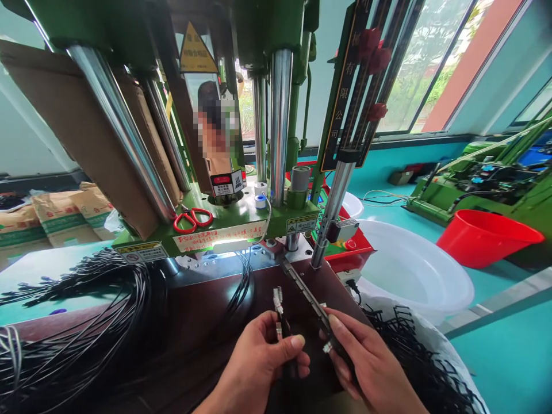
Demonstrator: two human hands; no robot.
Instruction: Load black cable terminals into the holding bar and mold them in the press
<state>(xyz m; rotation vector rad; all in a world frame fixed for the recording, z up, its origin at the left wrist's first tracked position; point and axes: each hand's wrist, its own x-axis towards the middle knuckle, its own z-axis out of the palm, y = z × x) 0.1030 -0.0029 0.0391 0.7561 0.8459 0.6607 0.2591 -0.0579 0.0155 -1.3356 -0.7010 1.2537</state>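
metal connectors (278,299), jutting past left hand (268,352), fingers pinching black leads (283,323), right hand (364,359) gripping long bar (305,292)

Polished metal columns (281,123) shine beside glossy green painted plates (241,214), with smooth red plastic on the bucket (483,238) and brown paper sacks (56,215).

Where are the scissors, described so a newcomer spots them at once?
Find the big green machine. On its low green ledge, beside the foot of the left front steel column, are the scissors. They alone have two red loops; the little round thing farther right is white and blue.
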